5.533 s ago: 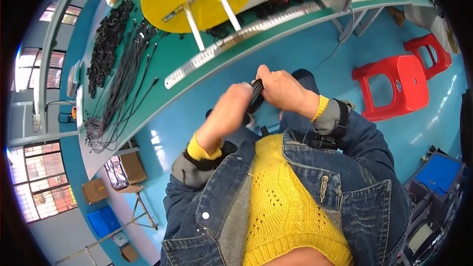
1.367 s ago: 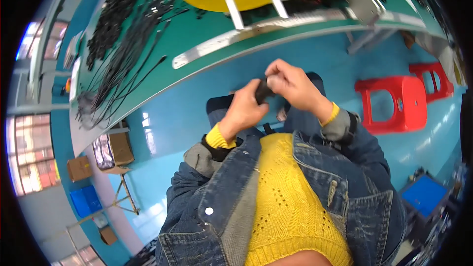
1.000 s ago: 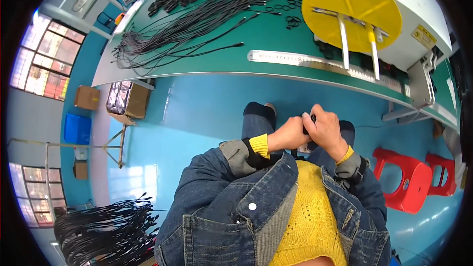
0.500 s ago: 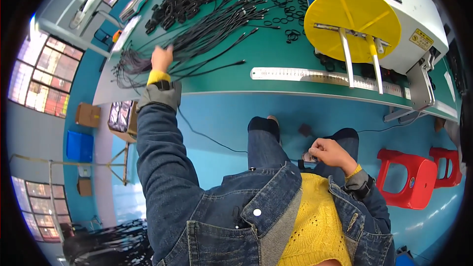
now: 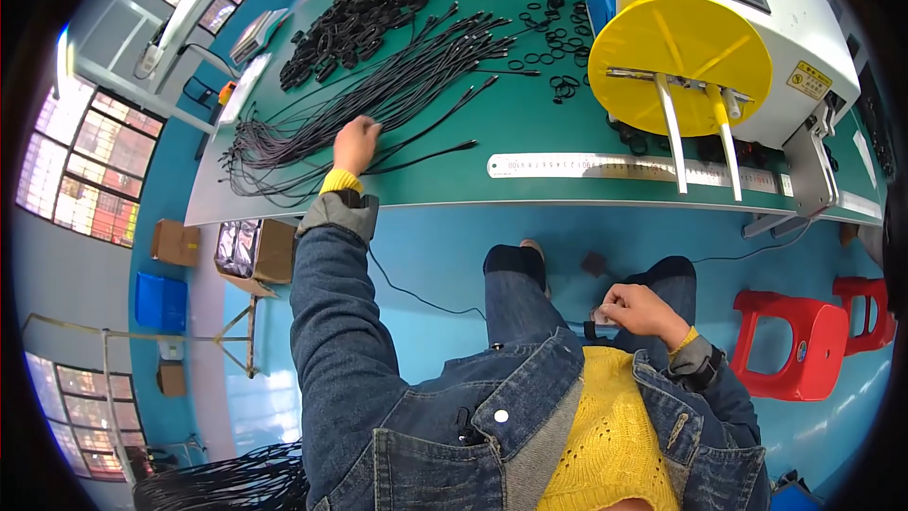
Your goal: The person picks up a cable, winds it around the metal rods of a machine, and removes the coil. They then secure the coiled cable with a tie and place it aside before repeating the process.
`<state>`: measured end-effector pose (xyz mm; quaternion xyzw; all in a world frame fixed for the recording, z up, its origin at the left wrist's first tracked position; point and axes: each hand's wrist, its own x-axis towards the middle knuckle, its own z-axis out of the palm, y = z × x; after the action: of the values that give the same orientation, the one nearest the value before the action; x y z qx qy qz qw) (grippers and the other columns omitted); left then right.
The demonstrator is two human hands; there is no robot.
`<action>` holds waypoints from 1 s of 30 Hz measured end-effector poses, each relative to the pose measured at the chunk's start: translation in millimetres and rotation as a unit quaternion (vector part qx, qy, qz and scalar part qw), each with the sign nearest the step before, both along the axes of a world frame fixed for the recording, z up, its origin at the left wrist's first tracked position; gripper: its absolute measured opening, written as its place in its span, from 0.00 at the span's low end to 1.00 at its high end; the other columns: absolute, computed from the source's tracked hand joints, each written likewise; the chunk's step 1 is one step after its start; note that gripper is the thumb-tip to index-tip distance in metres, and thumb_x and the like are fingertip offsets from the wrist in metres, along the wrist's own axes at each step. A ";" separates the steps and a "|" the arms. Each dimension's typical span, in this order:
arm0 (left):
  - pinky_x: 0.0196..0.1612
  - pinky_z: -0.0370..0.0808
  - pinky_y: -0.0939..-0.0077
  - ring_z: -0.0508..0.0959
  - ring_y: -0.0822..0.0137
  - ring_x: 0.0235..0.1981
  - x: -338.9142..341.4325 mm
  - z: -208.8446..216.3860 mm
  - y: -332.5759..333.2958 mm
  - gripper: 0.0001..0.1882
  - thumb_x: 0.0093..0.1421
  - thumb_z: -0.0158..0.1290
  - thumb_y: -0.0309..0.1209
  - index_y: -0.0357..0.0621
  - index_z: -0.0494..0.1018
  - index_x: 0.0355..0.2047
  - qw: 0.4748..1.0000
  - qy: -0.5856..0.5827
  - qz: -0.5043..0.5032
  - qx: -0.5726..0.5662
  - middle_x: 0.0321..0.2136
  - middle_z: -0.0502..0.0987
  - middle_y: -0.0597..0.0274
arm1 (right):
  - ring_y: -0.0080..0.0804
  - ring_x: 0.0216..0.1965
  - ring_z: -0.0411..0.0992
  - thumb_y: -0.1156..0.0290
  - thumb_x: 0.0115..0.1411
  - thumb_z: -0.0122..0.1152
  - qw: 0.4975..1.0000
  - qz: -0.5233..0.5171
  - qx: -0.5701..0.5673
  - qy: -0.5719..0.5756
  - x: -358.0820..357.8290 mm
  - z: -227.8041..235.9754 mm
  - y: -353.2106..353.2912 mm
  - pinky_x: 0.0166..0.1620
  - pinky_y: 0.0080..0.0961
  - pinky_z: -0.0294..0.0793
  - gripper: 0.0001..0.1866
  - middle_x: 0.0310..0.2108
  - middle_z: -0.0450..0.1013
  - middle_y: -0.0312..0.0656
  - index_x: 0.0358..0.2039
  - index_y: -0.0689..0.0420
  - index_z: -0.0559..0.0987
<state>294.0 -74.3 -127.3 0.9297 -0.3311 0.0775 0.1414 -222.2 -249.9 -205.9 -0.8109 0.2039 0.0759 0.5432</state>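
Observation:
My left hand reaches over the green table, at the near side of a long bundle of black cables. Its fingers are curled together on a black cable; the grip itself is partly hidden by the hand. Some cables run out from beside this hand toward the right, their plug ends on the table. Above my lap, my right hand is closed, thumb against the bent fingers. What it holds, if anything, I cannot make out.
A heap of coiled black cables lies behind the bundle, with small black rings to its right. A steel ruler lies along the front edge. The white machine carries a yellow disc with prongs. Red stools stand at right.
My left hand has moved right and nearer along the cable bundle, and its fingers look more closed. My right hand stays above my lap. The whole view has shifted slightly.

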 end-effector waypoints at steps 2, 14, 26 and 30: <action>0.39 0.70 0.58 0.75 0.57 0.39 -13.4 -5.4 -14.0 0.15 0.53 0.51 0.42 0.45 0.74 0.36 0.997 0.051 -0.035 -0.045 0.33 0.76 0.50 | 0.36 0.21 0.71 0.63 0.51 0.57 1.000 0.001 0.000 0.000 -1.8 0.1 1.8 0.26 0.28 0.68 0.13 0.18 0.72 0.44 0.24 0.63 0.74; 0.44 0.71 0.62 0.74 0.50 0.42 -17.1 17.4 -38.5 0.18 0.53 0.51 0.42 0.42 0.74 0.39 0.973 0.029 0.150 0.171 0.38 0.75 0.48 | 0.32 0.20 0.71 0.65 0.52 0.56 0.997 -0.064 0.024 -0.034 -25.1 6.6 -2.8 0.26 0.27 0.68 0.13 0.17 0.72 0.42 0.23 0.63 0.73; 0.27 0.67 0.73 0.72 0.68 0.23 -11.4 140.8 -43.9 0.14 0.58 0.45 0.36 0.39 0.75 0.26 0.909 -0.138 -0.045 -0.390 0.21 0.75 0.61 | 0.26 0.24 0.72 0.68 0.53 0.55 0.999 -0.035 0.018 -0.007 -24.2 8.1 -1.4 0.28 0.22 0.69 0.10 0.22 0.73 0.42 0.25 0.62 0.74; 0.26 0.63 0.84 0.66 0.78 0.21 -75.3 135.6 -18.6 0.12 0.60 0.46 0.32 0.37 0.74 0.29 0.909 -0.011 -0.144 -0.392 0.20 0.71 0.68 | 0.33 0.22 0.71 0.64 0.52 0.57 0.999 -0.031 0.003 -0.037 -24.9 10.2 -3.9 0.27 0.28 0.68 0.12 0.18 0.71 0.42 0.26 0.62 0.74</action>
<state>218.6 -92.9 8.4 0.7407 -0.4060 0.1904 0.5004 -247.0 -253.9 -195.7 -0.8050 0.2087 0.0298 0.5545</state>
